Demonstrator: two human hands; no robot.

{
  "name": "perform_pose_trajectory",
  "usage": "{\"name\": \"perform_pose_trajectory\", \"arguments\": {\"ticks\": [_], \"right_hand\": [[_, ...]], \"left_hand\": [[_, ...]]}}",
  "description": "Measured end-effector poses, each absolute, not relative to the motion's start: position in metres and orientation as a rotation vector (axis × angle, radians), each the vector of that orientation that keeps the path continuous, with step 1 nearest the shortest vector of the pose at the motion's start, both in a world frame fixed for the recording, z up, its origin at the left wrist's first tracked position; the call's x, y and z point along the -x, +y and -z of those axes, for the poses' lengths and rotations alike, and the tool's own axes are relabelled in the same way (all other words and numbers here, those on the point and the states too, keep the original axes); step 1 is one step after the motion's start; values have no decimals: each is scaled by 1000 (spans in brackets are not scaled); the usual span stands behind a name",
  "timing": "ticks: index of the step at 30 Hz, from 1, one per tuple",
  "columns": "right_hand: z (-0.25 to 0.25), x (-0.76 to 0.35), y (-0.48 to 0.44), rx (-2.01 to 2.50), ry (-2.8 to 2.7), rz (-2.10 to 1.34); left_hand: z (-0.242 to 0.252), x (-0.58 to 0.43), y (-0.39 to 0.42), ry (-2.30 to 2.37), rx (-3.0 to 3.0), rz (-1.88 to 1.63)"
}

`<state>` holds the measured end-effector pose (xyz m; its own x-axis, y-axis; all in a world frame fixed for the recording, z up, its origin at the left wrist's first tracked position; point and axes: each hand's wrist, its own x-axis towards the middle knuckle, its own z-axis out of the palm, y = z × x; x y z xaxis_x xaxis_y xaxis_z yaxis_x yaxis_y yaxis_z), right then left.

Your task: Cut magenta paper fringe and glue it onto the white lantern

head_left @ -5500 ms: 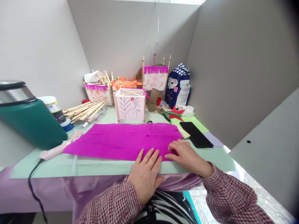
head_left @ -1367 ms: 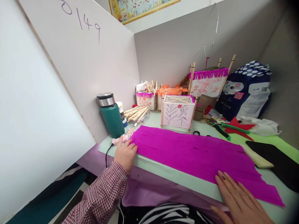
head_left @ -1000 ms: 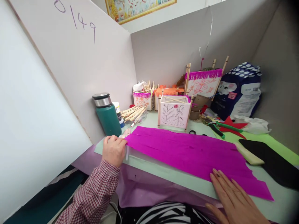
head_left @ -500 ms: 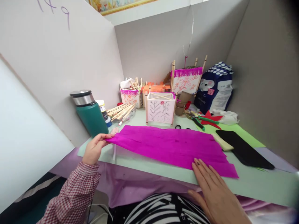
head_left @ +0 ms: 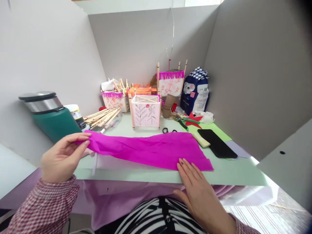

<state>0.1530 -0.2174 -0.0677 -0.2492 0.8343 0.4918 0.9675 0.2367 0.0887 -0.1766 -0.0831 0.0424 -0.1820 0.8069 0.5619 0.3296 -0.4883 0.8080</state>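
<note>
A wide strip of magenta crepe paper (head_left: 151,148) stretches across the front of the table. My left hand (head_left: 64,154) pinches its left end between thumb and fingers, lifting that end off the surface. My right hand (head_left: 197,188) lies flat with fingers stretched out, its fingertips on the paper's near edge toward the right. Behind the paper stands a small white lantern-like box (head_left: 146,112) with wooden corner sticks and a drawn plant with a red flower. Black scissor handles (head_left: 165,130) peek out past the paper's far edge.
At left stands a green bottle (head_left: 56,122), with a jar (head_left: 75,115) and wooden sticks (head_left: 103,117) beside it. To the right lie a black phone-like slab (head_left: 215,143), a pale yellow bar (head_left: 201,139), green-handled pliers (head_left: 182,124) and a red star (head_left: 192,120). A blue bag (head_left: 195,92) stands behind.
My left hand has drawn the paper's left end leftward and raised it, so the paper is now more creased. My right hand stays on the near edge. The view has turned right.
</note>
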Motion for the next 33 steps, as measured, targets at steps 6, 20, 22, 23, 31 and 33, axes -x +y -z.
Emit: {"name": "perform_pose_trajectory", "arguments": {"ticks": [6,20,22,23,31,33], "right_hand": [[61,-147,-212,1636,-2210,469],[48,-136,-203,1661,-2209,351],[49,-139,-205,1696,-2199,339],[50,-142,-206,1715,-2194,336],[49,-169,-213,1759,-2177,340],[44,-174,-211,1740,-2207,296]], "left_hand": [[-30,209,-68,1851,-2044,-1479],[39,78,-130,979,-3285,-710],[54,77,-125,1044,-3317,-676],[58,78,-123,1063,-3326,-661],[59,89,-114,1197,-3308,-663],[59,92,-111,1194,-3302,-644]]}}
